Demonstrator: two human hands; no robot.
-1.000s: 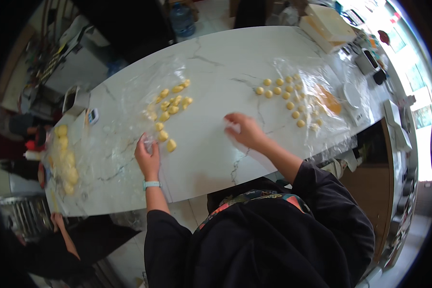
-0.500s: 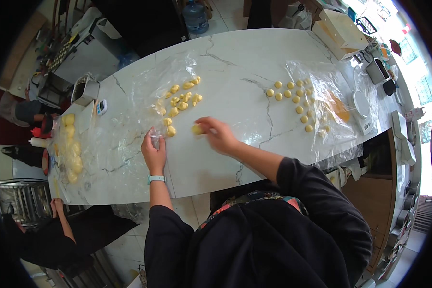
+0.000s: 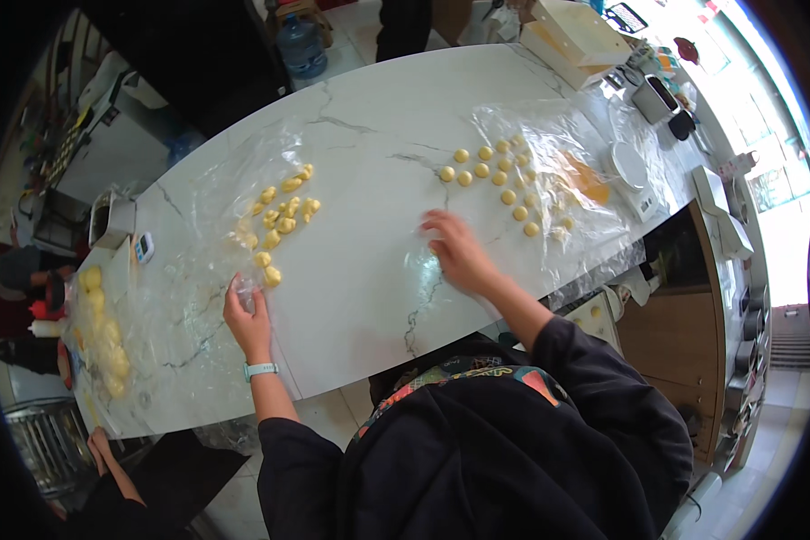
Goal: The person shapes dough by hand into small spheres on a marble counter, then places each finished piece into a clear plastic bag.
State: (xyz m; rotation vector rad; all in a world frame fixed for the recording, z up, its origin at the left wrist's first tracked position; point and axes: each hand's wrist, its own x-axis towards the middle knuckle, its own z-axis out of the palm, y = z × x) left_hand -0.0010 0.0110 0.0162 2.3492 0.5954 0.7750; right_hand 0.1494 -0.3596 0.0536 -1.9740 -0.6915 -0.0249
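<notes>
The left hand grasps bunched clear film beside the rough dough pieces — a tug could drag them together. The right hand curls, blurred, over the table, its contents impossible to tell; swinging wide could squash the nearby dough balls.

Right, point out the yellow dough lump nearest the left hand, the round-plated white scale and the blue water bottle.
Yellow dough lump (image 3: 272, 276), head view: centre.
White scale (image 3: 626, 166), head view: round plate.
Blue bottle (image 3: 302, 50), head view: side.

Nothing is legible: displays on the timer at nine o'clock and scale at two are too small.
</notes>
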